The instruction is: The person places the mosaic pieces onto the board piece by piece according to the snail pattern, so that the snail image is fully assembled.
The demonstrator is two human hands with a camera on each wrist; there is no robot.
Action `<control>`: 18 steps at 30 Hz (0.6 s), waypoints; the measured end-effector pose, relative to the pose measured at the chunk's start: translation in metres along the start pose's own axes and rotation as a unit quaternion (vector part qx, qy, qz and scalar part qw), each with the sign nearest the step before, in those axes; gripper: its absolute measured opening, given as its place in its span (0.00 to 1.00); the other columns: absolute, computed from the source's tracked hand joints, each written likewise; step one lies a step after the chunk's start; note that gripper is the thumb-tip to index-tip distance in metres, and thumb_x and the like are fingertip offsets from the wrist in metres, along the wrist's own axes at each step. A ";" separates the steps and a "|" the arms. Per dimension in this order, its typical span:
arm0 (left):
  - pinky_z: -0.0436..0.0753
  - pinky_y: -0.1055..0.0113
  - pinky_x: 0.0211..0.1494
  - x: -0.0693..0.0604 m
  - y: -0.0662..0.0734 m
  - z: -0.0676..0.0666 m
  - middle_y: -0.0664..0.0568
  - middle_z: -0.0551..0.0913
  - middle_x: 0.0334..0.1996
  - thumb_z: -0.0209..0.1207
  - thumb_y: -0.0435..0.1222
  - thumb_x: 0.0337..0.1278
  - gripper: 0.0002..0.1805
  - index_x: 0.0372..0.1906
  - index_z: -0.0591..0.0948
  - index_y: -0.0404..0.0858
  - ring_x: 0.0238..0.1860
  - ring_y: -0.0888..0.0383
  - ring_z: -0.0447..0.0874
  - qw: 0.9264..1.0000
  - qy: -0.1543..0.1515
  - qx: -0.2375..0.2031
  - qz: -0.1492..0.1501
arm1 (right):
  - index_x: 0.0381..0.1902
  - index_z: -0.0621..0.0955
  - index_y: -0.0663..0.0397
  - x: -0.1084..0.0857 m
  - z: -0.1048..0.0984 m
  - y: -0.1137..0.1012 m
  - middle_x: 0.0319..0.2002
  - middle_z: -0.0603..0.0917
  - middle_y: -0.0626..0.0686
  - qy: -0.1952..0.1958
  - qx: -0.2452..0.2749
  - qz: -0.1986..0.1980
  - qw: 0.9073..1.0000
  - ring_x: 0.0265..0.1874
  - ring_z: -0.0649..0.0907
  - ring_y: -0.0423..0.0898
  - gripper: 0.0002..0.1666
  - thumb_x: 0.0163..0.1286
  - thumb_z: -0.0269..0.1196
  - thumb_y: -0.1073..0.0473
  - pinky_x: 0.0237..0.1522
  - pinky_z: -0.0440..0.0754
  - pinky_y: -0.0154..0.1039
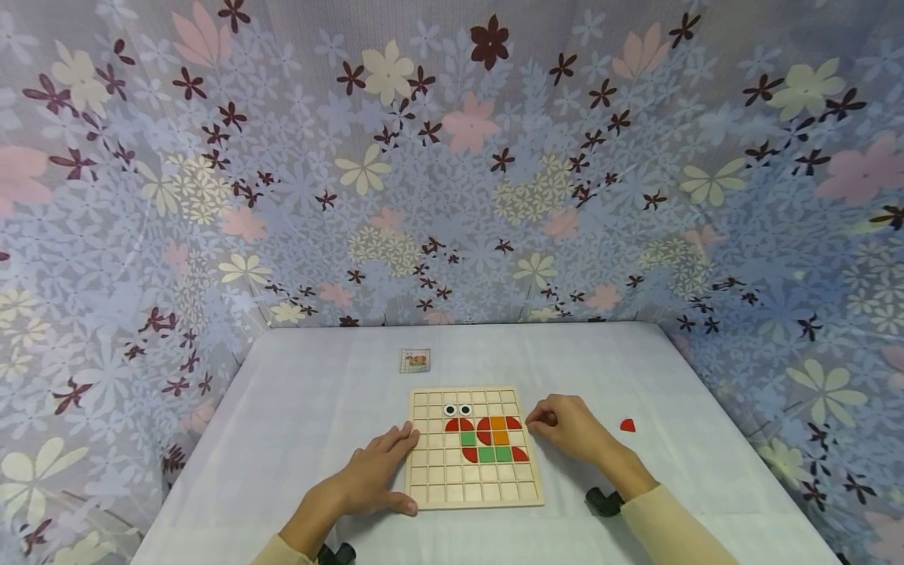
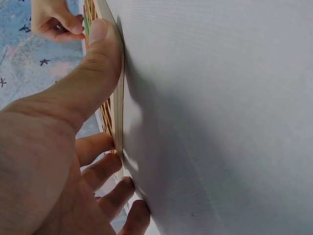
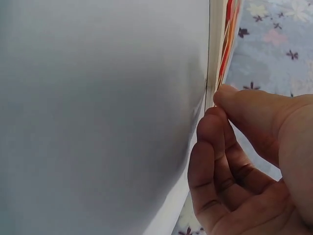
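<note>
A light wooden grid board (image 1: pixel 437 475) lies on the white table, with red, orange and green pieces and two round eye pieces (image 1: pixel 457 410) in its cells. My left hand (image 1: pixel 370 473) rests along the board's left side, fingers spread; in the left wrist view its thumb (image 2: pixel 100 54) touches the board's edge. By the right edge of the board is my right hand (image 1: pixel 570 426), thumb and index tips meeting. Whether those tips pinch something thin is hidden. In the right wrist view the other fingers (image 3: pixel 205 166) curl beside the board's side.
One loose red piece (image 1: pixel 628 425) lies on the table to the right of my right hand. Behind the board is a small picture card (image 1: pixel 415 360). Flowered cloth (image 1: pixel 452 196) hangs beyond the table's back edge and along its sides.
</note>
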State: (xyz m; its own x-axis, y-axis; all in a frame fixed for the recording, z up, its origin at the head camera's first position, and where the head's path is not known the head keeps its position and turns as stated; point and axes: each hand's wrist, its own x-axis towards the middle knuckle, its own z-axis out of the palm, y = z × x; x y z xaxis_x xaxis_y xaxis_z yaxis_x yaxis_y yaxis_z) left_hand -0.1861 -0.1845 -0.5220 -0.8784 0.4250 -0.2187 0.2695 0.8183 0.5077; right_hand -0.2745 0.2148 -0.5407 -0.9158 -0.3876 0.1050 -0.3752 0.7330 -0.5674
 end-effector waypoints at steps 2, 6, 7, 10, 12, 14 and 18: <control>0.67 0.12 0.83 0.000 0.000 -0.001 0.41 0.58 0.97 0.86 0.55 0.57 0.66 0.94 0.64 0.38 0.95 0.29 0.58 1.000 0.001 0.000 0.002 | 0.44 0.96 0.46 -0.004 -0.005 0.005 0.40 0.93 0.42 0.006 -0.001 0.012 1.000 0.36 0.80 0.38 0.04 0.78 0.79 0.63 0.40 0.81 0.32; 0.67 0.11 0.82 0.000 0.001 -0.001 0.40 0.58 0.97 0.86 0.55 0.57 0.66 0.94 0.64 0.37 0.95 0.29 0.58 1.000 0.003 -0.001 0.006 | 0.46 0.96 0.47 -0.015 -0.016 0.016 0.41 0.92 0.44 0.024 -0.001 0.037 0.999 0.36 0.81 0.39 0.05 0.77 0.79 0.63 0.39 0.82 0.32; 0.67 0.11 0.82 -0.001 0.001 -0.002 0.40 0.58 0.97 0.87 0.55 0.57 0.66 0.94 0.64 0.37 0.95 0.28 0.58 1.000 0.004 -0.001 0.007 | 0.47 0.96 0.48 -0.018 -0.019 0.020 0.41 0.92 0.44 0.029 -0.005 0.039 0.999 0.36 0.82 0.39 0.05 0.77 0.80 0.63 0.38 0.82 0.32; 0.67 0.10 0.81 -0.002 0.001 -0.002 0.39 0.58 0.96 0.87 0.54 0.57 0.66 0.94 0.64 0.36 0.94 0.28 0.58 1.000 0.005 -0.002 0.011 | 0.50 0.96 0.49 -0.027 -0.029 0.031 0.42 0.92 0.46 0.045 -0.018 0.045 0.998 0.37 0.81 0.40 0.08 0.75 0.81 0.63 0.37 0.81 0.33; 0.67 0.10 0.81 -0.002 0.001 -0.002 0.38 0.58 0.96 0.87 0.54 0.57 0.66 0.93 0.64 0.36 0.94 0.27 0.58 1.000 0.005 -0.003 0.013 | 0.52 0.96 0.50 -0.034 -0.035 0.040 0.43 0.92 0.48 0.055 -0.028 0.049 0.997 0.37 0.80 0.40 0.10 0.75 0.81 0.62 0.37 0.80 0.34; 0.67 0.10 0.81 -0.002 0.001 -0.002 0.38 0.58 0.96 0.87 0.54 0.57 0.66 0.93 0.64 0.36 0.94 0.27 0.58 1.000 0.004 -0.004 0.013 | 0.54 0.95 0.51 -0.040 -0.041 0.049 0.45 0.91 0.50 0.064 -0.037 0.054 0.996 0.37 0.79 0.40 0.13 0.75 0.82 0.60 0.36 0.78 0.35; 0.66 0.10 0.81 -0.002 0.001 -0.001 0.39 0.58 0.97 0.86 0.54 0.57 0.66 0.94 0.64 0.37 0.94 0.27 0.58 1.000 0.002 -0.006 0.009 | 0.62 0.93 0.54 -0.051 -0.052 0.069 0.50 0.90 0.57 0.071 -0.041 0.069 0.994 0.36 0.79 0.42 0.22 0.75 0.83 0.54 0.32 0.78 0.35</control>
State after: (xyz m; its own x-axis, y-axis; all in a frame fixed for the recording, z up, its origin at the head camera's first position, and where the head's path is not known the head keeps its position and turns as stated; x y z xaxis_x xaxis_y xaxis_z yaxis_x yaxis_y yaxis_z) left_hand -0.1842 -0.1854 -0.5199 -0.8744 0.4389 -0.2066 0.2808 0.8053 0.5222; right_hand -0.2609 0.3140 -0.5422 -0.9680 -0.2019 0.1491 -0.2503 0.8194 -0.5157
